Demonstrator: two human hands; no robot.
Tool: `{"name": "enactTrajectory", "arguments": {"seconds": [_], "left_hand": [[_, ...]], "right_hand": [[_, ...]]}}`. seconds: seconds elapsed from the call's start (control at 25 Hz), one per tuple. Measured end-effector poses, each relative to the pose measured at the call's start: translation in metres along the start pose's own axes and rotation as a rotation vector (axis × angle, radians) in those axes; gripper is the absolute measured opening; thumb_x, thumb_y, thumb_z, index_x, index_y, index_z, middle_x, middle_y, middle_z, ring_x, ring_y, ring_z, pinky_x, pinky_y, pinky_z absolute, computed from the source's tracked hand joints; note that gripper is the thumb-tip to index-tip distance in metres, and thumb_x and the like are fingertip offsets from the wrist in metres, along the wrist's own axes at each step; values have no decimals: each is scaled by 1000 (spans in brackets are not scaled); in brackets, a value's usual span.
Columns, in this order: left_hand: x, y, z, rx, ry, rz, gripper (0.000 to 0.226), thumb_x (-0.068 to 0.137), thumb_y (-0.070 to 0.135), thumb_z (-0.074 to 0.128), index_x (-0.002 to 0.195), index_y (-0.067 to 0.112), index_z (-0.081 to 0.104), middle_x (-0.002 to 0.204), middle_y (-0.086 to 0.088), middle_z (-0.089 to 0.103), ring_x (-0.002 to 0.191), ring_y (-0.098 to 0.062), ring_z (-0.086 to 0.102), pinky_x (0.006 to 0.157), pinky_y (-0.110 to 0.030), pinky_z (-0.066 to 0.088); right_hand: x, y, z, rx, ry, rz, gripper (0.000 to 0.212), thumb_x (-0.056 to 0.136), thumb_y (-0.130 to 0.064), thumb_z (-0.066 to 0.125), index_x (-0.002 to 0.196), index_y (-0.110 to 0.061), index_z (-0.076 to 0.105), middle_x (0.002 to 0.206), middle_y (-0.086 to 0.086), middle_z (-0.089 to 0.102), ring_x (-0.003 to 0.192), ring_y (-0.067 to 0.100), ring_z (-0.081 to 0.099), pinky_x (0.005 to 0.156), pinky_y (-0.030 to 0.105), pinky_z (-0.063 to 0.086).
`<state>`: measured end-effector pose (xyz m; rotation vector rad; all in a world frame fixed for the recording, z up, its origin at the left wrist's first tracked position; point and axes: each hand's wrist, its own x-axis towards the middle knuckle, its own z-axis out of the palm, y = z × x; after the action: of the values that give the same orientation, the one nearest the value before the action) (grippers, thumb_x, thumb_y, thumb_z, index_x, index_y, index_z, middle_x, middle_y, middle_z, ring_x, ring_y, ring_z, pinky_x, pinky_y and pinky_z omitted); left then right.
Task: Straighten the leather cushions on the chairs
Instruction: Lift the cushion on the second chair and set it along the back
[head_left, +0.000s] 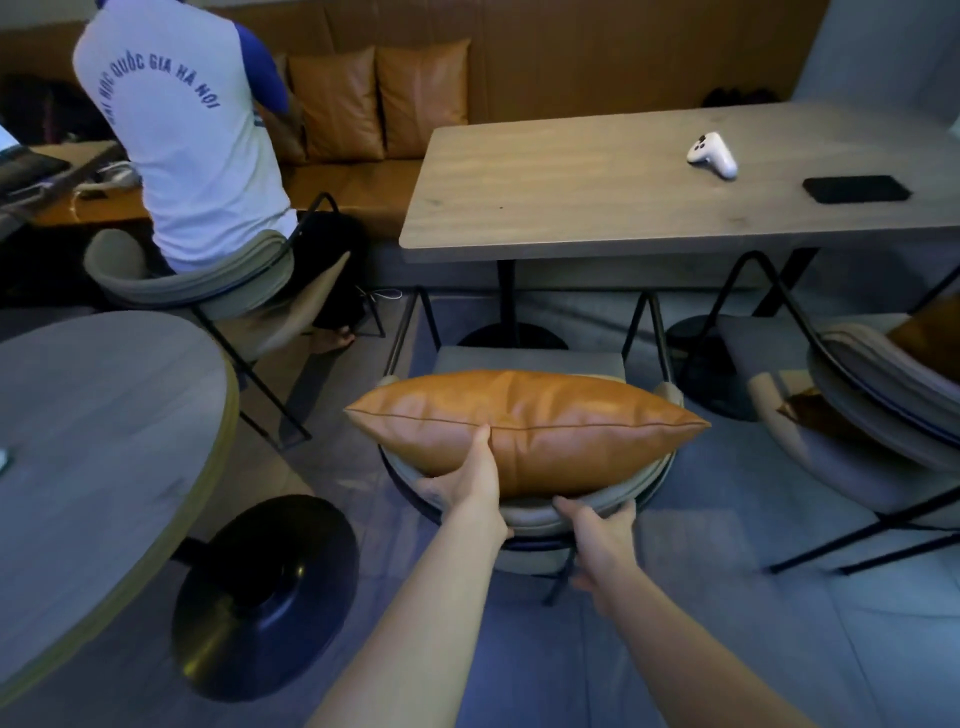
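Note:
A tan leather cushion (530, 423) stands on edge on a grey chair (524, 512), leaning against its curved backrest. My left hand (470, 480) grips the cushion's near face from below, thumb up along the seam. Over the top of the backrest, just under the cushion's lower right part, curl the fingers of my right hand (597, 525). Another tan cushion (927, 340) lies on the chair at the right edge, mostly hidden by its backrest. Two more cushions (379, 101) lean on the bench at the back.
A rectangular wooden table (623, 197) stands behind the chair, bearing a white game controller (712, 154) and a black phone (856, 188). At the left are a round table (98, 415) with a black base (265, 597) and a seated person (182, 135).

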<state>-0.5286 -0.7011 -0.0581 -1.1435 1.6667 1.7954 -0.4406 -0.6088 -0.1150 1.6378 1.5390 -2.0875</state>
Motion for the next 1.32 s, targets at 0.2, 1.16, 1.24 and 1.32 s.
{"name": "enactTrajectory", "arguments": {"seconds": [0.2, 1.16, 1.24, 1.32], "left_hand": [[35, 51, -52, 64, -180, 79, 123, 64, 59, 86, 157, 33, 10, 155, -10, 38, 133, -42, 45, 94, -69, 46], [80, 108, -8, 158, -367, -64, 95, 81, 47, 80, 153, 17, 25, 157, -11, 34, 140, -45, 36, 91, -75, 47], [89, 112, -11, 147, -340, -52, 92, 82, 45, 80, 152, 16, 27, 155, -12, 36, 139, -46, 37, 90, -75, 47], [94, 115, -14, 160, -323, -37, 90, 82, 46, 80, 150, 16, 30, 154, -12, 38, 138, -46, 39, 87, -74, 49]], "right_hand": [[-12, 11, 70, 178, 137, 108, 117, 86, -36, 74, 156, -37, -19, 151, 20, 43, 125, 48, 50, 96, 61, 50], [58, -36, 70, 39, 282, -63, 86, 90, -24, 71, 147, -26, 7, 141, 21, 42, 123, 42, 52, 80, 63, 58], [59, -34, 78, 43, 274, -60, 90, 89, -24, 71, 148, -28, 5, 139, 20, 43, 122, 40, 53, 79, 61, 59], [60, -32, 84, 41, 250, -57, 93, 89, -23, 71, 150, -28, 2, 135, 17, 43, 121, 38, 53, 80, 58, 60]]}}
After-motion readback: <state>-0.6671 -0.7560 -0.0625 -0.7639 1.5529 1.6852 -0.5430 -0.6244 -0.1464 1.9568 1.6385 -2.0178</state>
